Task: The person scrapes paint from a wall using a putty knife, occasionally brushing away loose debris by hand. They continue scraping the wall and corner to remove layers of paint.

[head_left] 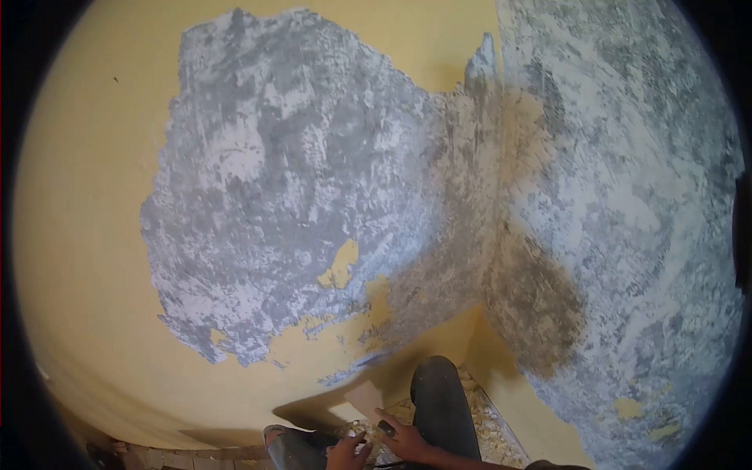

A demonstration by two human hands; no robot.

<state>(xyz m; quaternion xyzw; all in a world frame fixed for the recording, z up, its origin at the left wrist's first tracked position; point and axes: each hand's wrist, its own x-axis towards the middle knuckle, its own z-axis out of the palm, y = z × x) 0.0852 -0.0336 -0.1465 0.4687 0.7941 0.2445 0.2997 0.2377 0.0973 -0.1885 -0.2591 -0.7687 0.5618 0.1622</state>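
Note:
At the bottom of the view, my right hand (404, 442) is closed around what looks like a scraper, with a dark handle and a broad pale blade (363, 400) pointing up toward the wall. Just left of it, my left hand (346, 453) has its fingers curled; whether something small is in them is hidden. Before both hands stands the yellow wall (86, 235), where a large grey and white patch (298, 172) lies bare of paint. Small yellow remnants (340, 265) still cling inside that patch.
A second stripped wall (642, 196) meets the first at a corner on the right. Paint flakes (501, 427) litter the floor beside my knee (440, 392) in dark trousers. Brownish tiles or bricks (180, 460) line the lower left.

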